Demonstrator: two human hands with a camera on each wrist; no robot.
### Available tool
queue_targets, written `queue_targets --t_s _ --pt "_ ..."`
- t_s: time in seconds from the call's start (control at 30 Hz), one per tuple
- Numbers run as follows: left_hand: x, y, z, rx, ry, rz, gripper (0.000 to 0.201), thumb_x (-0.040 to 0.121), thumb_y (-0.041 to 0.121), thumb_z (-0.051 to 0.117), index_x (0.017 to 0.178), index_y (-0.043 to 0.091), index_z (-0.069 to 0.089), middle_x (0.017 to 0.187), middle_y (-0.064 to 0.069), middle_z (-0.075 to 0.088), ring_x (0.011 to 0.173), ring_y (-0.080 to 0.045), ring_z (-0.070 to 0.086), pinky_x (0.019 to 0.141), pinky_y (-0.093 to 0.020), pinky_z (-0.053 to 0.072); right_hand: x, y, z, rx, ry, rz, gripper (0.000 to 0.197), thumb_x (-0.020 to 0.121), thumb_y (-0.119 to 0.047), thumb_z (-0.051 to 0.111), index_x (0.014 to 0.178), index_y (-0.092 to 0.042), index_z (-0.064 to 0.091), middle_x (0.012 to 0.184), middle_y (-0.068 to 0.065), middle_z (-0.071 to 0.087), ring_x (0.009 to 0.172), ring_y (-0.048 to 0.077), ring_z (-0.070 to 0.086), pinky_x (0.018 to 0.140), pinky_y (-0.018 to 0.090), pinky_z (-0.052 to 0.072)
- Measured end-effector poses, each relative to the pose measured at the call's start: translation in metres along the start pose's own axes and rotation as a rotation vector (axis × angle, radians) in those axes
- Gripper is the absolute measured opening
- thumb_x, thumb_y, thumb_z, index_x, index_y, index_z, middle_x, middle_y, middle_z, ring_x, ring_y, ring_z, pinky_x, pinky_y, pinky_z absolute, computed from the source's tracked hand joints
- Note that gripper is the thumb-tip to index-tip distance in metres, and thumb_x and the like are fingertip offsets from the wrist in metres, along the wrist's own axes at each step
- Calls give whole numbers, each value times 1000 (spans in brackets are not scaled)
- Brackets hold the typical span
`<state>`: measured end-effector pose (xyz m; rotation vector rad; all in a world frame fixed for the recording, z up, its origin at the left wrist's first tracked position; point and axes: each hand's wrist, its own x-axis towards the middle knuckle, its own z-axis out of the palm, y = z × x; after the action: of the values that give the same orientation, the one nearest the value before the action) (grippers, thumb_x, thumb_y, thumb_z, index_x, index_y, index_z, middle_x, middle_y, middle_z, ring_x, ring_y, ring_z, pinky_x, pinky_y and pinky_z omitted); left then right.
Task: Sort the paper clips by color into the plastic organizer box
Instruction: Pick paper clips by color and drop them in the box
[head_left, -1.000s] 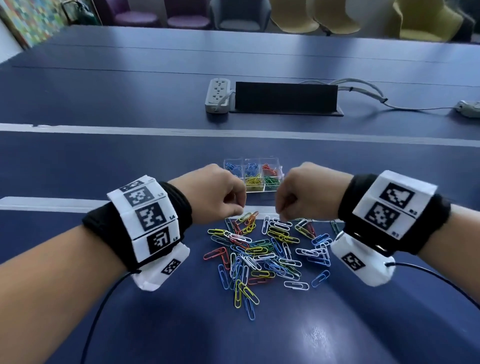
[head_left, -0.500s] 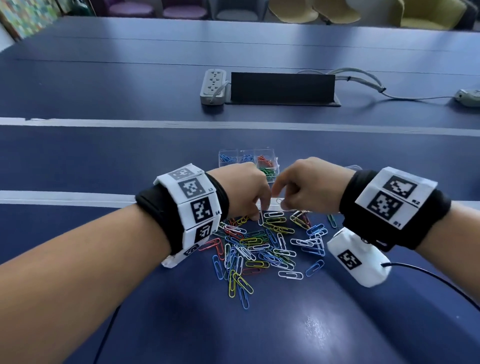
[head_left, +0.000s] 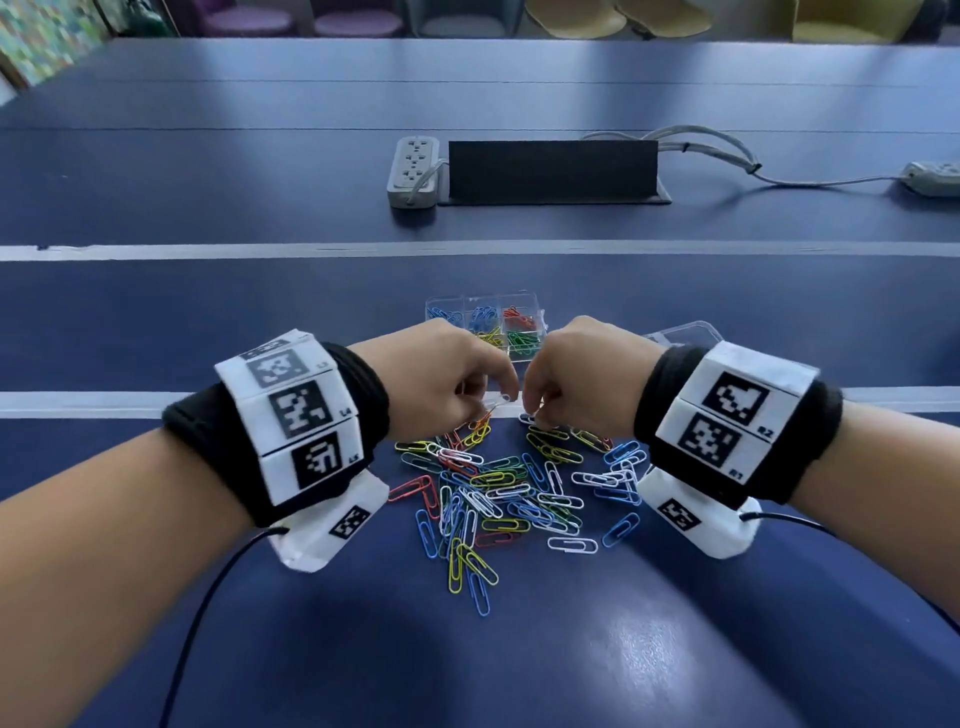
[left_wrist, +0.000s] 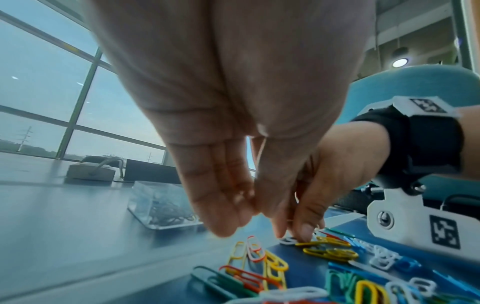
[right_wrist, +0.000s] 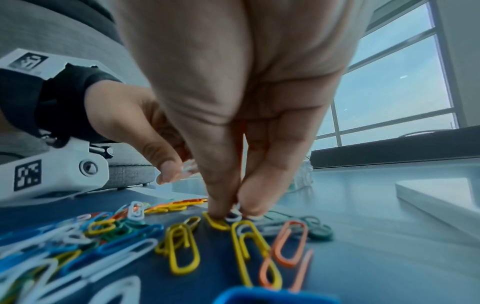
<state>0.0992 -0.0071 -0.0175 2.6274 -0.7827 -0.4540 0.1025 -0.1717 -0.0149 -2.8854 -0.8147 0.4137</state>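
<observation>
A heap of paper clips (head_left: 498, 488) in several colours lies on the blue table between my wrists. The clear plastic organizer box (head_left: 485, 325) stands just beyond it, with blue, red, yellow and green clips in separate compartments. My left hand (head_left: 498, 402) hovers at the heap's far edge and pinches a white clip (right_wrist: 188, 168) clear of the table. My right hand (head_left: 535, 421) is beside it, its thumb and fingertips (right_wrist: 221, 209) closed on another white clip (right_wrist: 233, 217) that lies on the table among yellow ones.
The box's clear lid (head_left: 680, 332) lies right of the box, behind my right wrist. Farther back are a power strip (head_left: 413, 176), a black cable hatch (head_left: 553, 169) and cables. Wrist-camera cables trail toward me.
Both hands dropped from closed fists above the heap to its far edge. The left hand has picked a white clip up; the right fingertips have closed on one that lies on the table.
</observation>
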Motion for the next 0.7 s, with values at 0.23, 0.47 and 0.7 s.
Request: queue_targets --t_s 0.23,0.47,0.7 --pt "-16 -5 2 -397 -142 -199 4 65 19 46 70 18 46 64 -3 52 57 -18 52 55 -27 45 3 -8 2 -68 -23 10 20 80 -21 61 97 -25 71 80 -6 55 85 19 58 69 20 40" --pt "-15 -3 2 -26 -90 -181 7 78 31 66 82 26 66 53 12 47 49 -1 43 52 -16 33 9 -5 2 6 -64 81 23 76 -22 65 98 -24 70 67 -14 47 74 13 48 69 19 39" --pt "-13 3 8 153 -76 -155 14 80 32 68 87 21 73 68 11 52 65 -5 46 54 -18 37 6 8 0 205 -58 139 10 76 -17 66 77 -24 73 60 -13 60 57 3 54 66 20 47"
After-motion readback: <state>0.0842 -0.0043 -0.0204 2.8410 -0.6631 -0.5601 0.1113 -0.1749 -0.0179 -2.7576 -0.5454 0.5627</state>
